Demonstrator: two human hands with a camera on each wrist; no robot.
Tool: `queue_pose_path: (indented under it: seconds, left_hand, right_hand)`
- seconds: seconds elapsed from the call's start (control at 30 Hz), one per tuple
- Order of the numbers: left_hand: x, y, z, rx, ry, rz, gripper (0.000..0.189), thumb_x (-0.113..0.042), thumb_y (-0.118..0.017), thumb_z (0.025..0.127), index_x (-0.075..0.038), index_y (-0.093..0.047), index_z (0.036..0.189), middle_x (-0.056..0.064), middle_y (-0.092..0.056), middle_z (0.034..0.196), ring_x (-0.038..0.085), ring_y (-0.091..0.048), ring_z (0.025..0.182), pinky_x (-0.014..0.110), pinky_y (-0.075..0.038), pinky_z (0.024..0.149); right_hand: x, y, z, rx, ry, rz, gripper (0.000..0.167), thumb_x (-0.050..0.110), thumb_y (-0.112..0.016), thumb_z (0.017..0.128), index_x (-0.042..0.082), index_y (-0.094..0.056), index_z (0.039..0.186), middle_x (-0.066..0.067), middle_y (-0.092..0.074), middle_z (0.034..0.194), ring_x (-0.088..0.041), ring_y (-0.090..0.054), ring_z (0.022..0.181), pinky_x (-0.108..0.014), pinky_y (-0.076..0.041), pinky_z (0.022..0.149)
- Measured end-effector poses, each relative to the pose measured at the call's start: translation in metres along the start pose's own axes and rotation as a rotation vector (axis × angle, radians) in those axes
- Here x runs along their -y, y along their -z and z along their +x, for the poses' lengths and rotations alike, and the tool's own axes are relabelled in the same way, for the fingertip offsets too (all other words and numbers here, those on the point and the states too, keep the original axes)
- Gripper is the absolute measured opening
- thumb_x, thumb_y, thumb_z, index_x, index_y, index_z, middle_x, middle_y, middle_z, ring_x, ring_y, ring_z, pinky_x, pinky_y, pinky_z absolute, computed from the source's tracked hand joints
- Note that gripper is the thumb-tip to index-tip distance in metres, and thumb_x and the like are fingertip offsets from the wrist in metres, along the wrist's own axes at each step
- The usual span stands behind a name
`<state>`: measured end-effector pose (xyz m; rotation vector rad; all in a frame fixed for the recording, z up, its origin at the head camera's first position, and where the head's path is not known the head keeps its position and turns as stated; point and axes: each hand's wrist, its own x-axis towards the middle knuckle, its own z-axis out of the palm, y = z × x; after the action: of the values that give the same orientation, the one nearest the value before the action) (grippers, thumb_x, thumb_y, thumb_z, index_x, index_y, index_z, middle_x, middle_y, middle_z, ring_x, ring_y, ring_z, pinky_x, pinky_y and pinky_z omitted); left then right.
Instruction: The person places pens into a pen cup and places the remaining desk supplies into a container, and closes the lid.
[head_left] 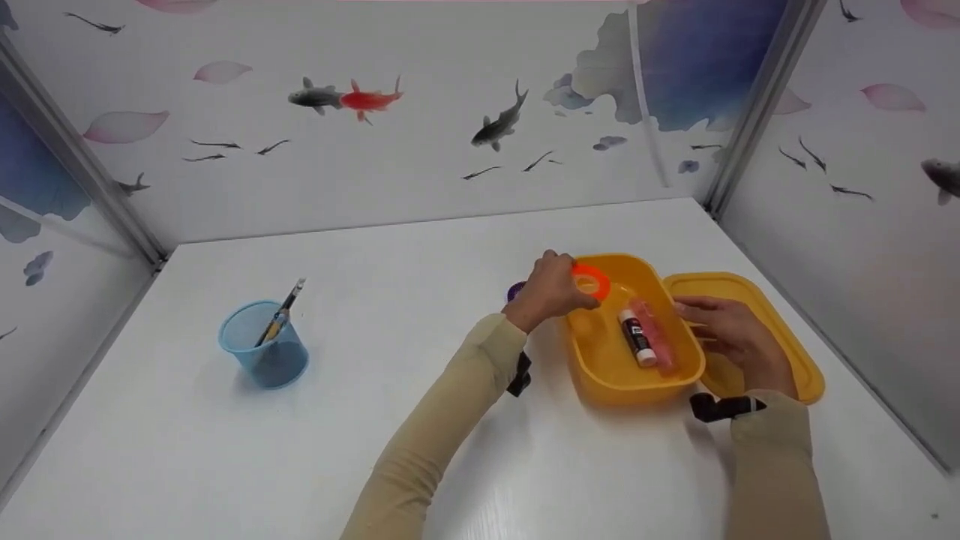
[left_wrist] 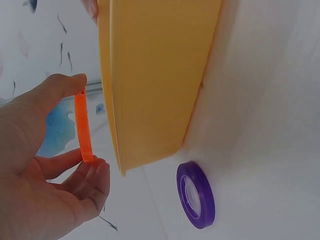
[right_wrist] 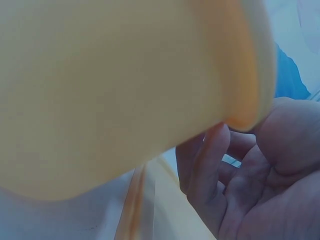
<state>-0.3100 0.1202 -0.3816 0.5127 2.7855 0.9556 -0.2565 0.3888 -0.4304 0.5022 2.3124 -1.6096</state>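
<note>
My left hand (head_left: 551, 289) pinches an orange tape roll (head_left: 602, 283) between thumb and fingertips, over the left side of a yellow plastic box (head_left: 637, 390). In the left wrist view the orange roll is edge-on beside the box's rim. My right hand (head_left: 739, 341) touches the box's right side; the right wrist view shows its fingers (right_wrist: 212, 155) against the wall below the rim. Inside the box lie a black-and-white glue stick (head_left: 637, 339) and a pink translucent item (head_left: 654, 337) of unclear kind. A purple tape roll (left_wrist: 207, 200) sits on the table left of the box, partly hidden in the head view.
The yellow lid (head_left: 806, 375) lies on the table right of the box, partly under my right hand. At the left stands a light-blue mesh cup (head_left: 281, 367) holding brush- or pen-like sticks (head_left: 281, 311). Fish-printed panels (head_left: 420, 165) enclose the white table (head_left: 360, 300).
</note>
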Motion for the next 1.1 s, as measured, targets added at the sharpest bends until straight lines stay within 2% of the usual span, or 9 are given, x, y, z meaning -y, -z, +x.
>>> queue_pose_path:
  seconds: [0.17, 0.3, 0.6, 0.7, 0.83, 0.93, 1.1]
  left_hand:
    - [-0.007, -0.015, 0.003, -0.011, 0.044, -0.037, 0.060, -0.032, -0.082, 0.083, -0.009, -0.054, 0.131, 0.004, -0.050, 0.120, 0.014, -0.051, 0.108, 0.022, -0.053, 0.100]
    - [-0.010, -0.025, 0.007, -0.028, 0.076, -0.059, 0.060, -0.032, -0.081, 0.084, -0.009, -0.054, 0.132, 0.004, -0.049, 0.122, 0.014, -0.051, 0.109, 0.022, -0.052, 0.103]
    - [-0.012, -0.038, 0.013, -0.057, 0.052, -0.007, 0.058, -0.034, -0.080, 0.085, -0.006, -0.056, 0.130, 0.005, -0.049, 0.127, 0.014, -0.053, 0.109, 0.022, -0.052, 0.103]
    - [-0.012, -0.043, 0.015, -0.071, 0.046, 0.057, 0.059, -0.036, -0.080, 0.085, -0.006, -0.057, 0.130, 0.005, -0.051, 0.129, 0.015, -0.052, 0.113, 0.024, -0.048, 0.109]
    - [-0.013, -0.050, 0.017, -0.085, 0.018, 0.204, 0.055, -0.042, -0.079, 0.085, -0.006, -0.062, 0.124, 0.005, -0.056, 0.128, 0.018, -0.050, 0.119, 0.028, -0.041, 0.115]
    - [-0.013, -0.052, 0.019, -0.083, 0.002, 0.296, 0.050, -0.045, -0.078, 0.085, -0.007, -0.066, 0.116, 0.005, -0.059, 0.126, 0.019, -0.050, 0.120, 0.030, -0.040, 0.115]
    - [-0.014, -0.053, 0.021, -0.084, -0.015, 0.380, 0.048, -0.048, -0.078, 0.084, -0.009, -0.068, 0.108, 0.004, -0.061, 0.124, 0.020, -0.051, 0.121, 0.031, -0.041, 0.111]
  right_hand:
    - [-0.003, -0.001, 0.000, -0.003, 0.012, -0.004, 0.085, 0.060, -0.063, 0.089, 0.016, -0.036, 0.156, -0.013, -0.034, 0.163, -0.037, -0.041, 0.142, -0.046, -0.036, 0.121]
    - [-0.003, 0.000, -0.001, -0.006, -0.010, 0.018, 0.084, 0.059, -0.064, 0.088, 0.017, -0.037, 0.155, -0.012, -0.034, 0.163, -0.036, -0.041, 0.141, -0.046, -0.035, 0.122]
    - [-0.001, 0.001, -0.001, -0.006, -0.024, 0.025, 0.084, 0.060, -0.065, 0.086, 0.018, -0.039, 0.154, -0.010, -0.036, 0.162, -0.034, -0.042, 0.140, -0.046, -0.037, 0.121]
    - [-0.001, 0.000, -0.001, -0.004, -0.021, 0.020, 0.084, 0.060, -0.065, 0.086, 0.018, -0.040, 0.154, -0.010, -0.036, 0.162, -0.035, -0.043, 0.140, -0.046, -0.037, 0.121]
    - [0.000, 0.000, -0.002, -0.006, -0.018, 0.021, 0.081, 0.059, -0.065, 0.088, 0.018, -0.040, 0.154, -0.010, -0.036, 0.161, -0.035, -0.042, 0.140, -0.046, -0.036, 0.121]
    - [0.001, -0.001, -0.002, -0.006, -0.017, 0.020, 0.079, 0.057, -0.064, 0.090, 0.018, -0.040, 0.154, -0.010, -0.037, 0.161, -0.036, -0.041, 0.141, -0.047, -0.036, 0.121]
    - [0.000, 0.000, -0.003, -0.008, 0.004, 0.010, 0.081, 0.058, -0.064, 0.090, 0.016, -0.039, 0.155, -0.012, -0.037, 0.161, -0.036, -0.042, 0.141, -0.047, -0.037, 0.120]
